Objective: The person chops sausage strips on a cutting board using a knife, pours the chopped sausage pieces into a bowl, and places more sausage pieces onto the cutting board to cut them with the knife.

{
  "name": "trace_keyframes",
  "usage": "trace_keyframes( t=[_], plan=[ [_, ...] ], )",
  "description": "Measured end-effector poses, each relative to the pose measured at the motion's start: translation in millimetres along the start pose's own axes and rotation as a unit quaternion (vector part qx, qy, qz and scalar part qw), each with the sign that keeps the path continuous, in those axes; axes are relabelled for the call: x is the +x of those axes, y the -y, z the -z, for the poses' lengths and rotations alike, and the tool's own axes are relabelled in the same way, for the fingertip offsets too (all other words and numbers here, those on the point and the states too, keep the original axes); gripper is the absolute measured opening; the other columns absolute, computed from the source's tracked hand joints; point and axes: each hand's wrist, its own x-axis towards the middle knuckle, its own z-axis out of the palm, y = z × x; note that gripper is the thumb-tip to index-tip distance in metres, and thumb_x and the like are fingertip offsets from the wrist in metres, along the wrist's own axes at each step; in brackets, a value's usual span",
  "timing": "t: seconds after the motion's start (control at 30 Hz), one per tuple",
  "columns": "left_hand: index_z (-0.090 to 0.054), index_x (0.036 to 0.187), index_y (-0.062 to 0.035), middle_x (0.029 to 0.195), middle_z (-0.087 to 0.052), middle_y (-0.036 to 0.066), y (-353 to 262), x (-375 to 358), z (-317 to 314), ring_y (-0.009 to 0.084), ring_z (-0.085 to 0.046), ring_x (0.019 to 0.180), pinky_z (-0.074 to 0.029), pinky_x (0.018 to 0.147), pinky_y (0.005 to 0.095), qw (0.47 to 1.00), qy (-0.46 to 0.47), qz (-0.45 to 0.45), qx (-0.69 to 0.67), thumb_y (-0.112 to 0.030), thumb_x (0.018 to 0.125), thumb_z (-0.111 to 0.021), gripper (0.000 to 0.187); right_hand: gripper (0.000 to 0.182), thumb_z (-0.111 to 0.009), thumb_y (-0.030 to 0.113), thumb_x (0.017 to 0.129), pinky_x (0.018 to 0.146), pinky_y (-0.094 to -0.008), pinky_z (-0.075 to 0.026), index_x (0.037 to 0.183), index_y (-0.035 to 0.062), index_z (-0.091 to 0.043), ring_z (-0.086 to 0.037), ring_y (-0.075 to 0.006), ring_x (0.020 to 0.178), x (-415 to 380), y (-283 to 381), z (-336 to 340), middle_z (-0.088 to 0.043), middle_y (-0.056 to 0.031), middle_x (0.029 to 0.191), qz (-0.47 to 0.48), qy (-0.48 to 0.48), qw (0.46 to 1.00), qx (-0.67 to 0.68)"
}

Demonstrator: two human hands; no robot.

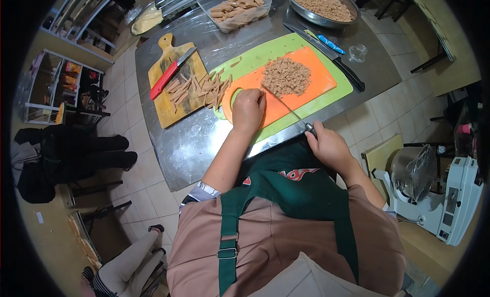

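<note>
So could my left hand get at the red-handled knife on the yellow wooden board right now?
Probably yes: the red-handled knife lies uncovered on the yellow wooden board, with only low brown strips between it and your left hand.

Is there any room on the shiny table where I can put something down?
Yes! The metal table has a bare patch between the wooden board, the left forearm and the near edge. A smaller one lies between the wooden board and the clear tub. The orange board is crowded with chopped bits, the knife and the left hand.
</note>
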Motion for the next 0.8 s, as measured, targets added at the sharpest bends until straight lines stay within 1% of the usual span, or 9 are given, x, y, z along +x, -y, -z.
trace_keyframes(
  t=[0.07, 0.27, 0.37, 0.43, 0.53, 0.57, 0.63, 0.77, 0.8],
  plan=[
    [-0.06, 0.071, -0.0001, 0.071, -0.059, 0.015, -0.3, -0.3, 2.1, 0.0315, -0.056, 0.069, -0.046, 0.063, 0.0402, 1.0, 0.015, 0.007, 0.009, -0.005, 0.072, -0.065, 0.006, 0.025, -0.049, 0.025, 0.09, 0.062, -0.0511, -0.045, 0.092, 0.0007, -0.043, -0.059, -0.0414, 0.066, -1.9, 3.9, 2.1, -0.06, -0.0223, 0.069, 0.005, -0.011, 1.0, -0.004],
    [-0.063, 0.074, 0.0007, 0.074, -0.059, 0.014, -1.1, -3.5, 3.1, 0.0312, -0.056, 0.072, -0.046, 0.066, 0.0393, 1.0, -0.001, -0.009, -0.012, -0.005, 0.071, -0.064, 0.006, 0.026, -0.047, 0.026, 0.09, 0.064, -0.0506, -0.046, 0.094, 0.0007, -0.043, -0.059, -0.0406, 0.068, 6.0, 9.2, 0.1, -0.061, -0.0227, 0.072, 0.001, 0.038, 0.999, -0.019],
    [-0.064, 0.074, 0.0011, 0.077, -0.06, 0.013, -2.6, -4.1, 6.8, 0.0307, -0.056, 0.074, -0.047, 0.068, 0.0385, 1.0, 0.023, 0.001, 0.005, -0.004, 0.071, -0.064, 0.007, 0.027, -0.046, 0.027, 0.09, 0.067, -0.0507, -0.046, 0.096, 0.0, -0.044, -0.059, -0.0414, 0.073, 27.5, 7.0, -13.1, -0.061, -0.0237, 0.075, -0.006, 0.059, 0.998, 0.009],
    [-0.064, 0.074, 0.0015, 0.078, -0.06, 0.014, -3.9, -4.3, 7.7, 0.0304, -0.056, 0.074, -0.046, 0.069, 0.0384, 1.0, 0.006, -0.005, 0.019, -0.004, 0.071, -0.064, 0.006, 0.028, -0.045, 0.026, 0.091, 0.069, -0.0509, -0.045, 0.098, -0.0008, -0.045, -0.059, -0.0427, 0.076, 39.8, 5.0, -19.2, -0.061, -0.0253, 0.078, 0.031, 0.065, 0.997, 0.043],
    [-0.065, 0.075, 0.0013, 0.077, -0.059, 0.013, -5.5, -5.4, 9.5, 0.0302, -0.056, 0.075, -0.046, 0.069, 0.0383, 1.0, 0.01, 0.011, 0.018, -0.004, 0.072, -0.064, 0.006, 0.028, -0.045, 0.026, 0.091, 0.07, -0.0513, -0.044, 0.097, -0.0009, -0.045, -0.058, -0.0438, 0.077, 34.7, 1.1, -20.0, -0.06, -0.0263, 0.079, 0.016, 0.066, 0.996, 0.051],
    [-0.065, 0.075, 0.0013, 0.077, -0.059, 0.013, -4.4, -5.2, 9.6, 0.0302, -0.056, 0.075, -0.046, 0.069, 0.0383, 1.0, 0.01, 0.011, 0.019, -0.004, 0.072, -0.064, 0.006, 0.028, -0.045, 0.026, 0.091, 0.07, -0.0513, -0.044, 0.097, -0.0009, -0.045, -0.058, -0.0438, 0.077, 30.3, -1.0, -18.0, -0.06, -0.0263, 0.079, 0.017, 0.066, 0.996, 0.052],
    [-0.064, 0.075, 0.0009, 0.075, -0.059, 0.014, -2.9, -6.5, 9.4, 0.0305, -0.056, 0.073, -0.045, 0.068, 0.0389, 1.0, 0.003, 0.008, 0.01, -0.004, 0.072, -0.064, 0.006, 0.028, -0.045, 0.027, 0.091, 0.069, -0.0515, -0.044, 0.096, -0.0007, -0.045, -0.058, -0.0435, 0.075, 16.6, -6.0, -9.7, -0.06, -0.0259, 0.078, -0.012, 0.078, 0.995, 0.063],
    [-0.062, 0.073, 0.0006, 0.072, -0.058, 0.014, -1.8, -3.4, 6.6, 0.0313, -0.056, 0.071, -0.045, 0.066, 0.0397, 1.0, 0.007, 0.008, 0.017, -0.004, 0.072, -0.064, 0.005, 0.028, -0.046, 0.028, 0.091, 0.067, -0.0516, -0.044, 0.095, -0.0001, -0.044, -0.059, -0.0427, 0.073, 5.3, -10.0, -1.4, -0.061, -0.0246, 0.075, -0.009, 0.077, 0.996, 0.037],
    [-0.061, 0.072, 0.0005, 0.071, -0.058, 0.014, -1.5, -1.8, 3.4, 0.0318, -0.055, 0.07, -0.045, 0.066, 0.0403, 1.0, 0.004, 0.009, 0.019, -0.004, 0.072, -0.064, 0.006, 0.028, -0.046, 0.028, 0.091, 0.066, -0.0515, -0.045, 0.095, 0.0003, -0.044, -0.059, -0.0423, 0.072, 7.6, -9.7, -2.3, -0.061, -0.0239, 0.073, -0.014, 0.056, 0.998, 0.021]
  ],
)
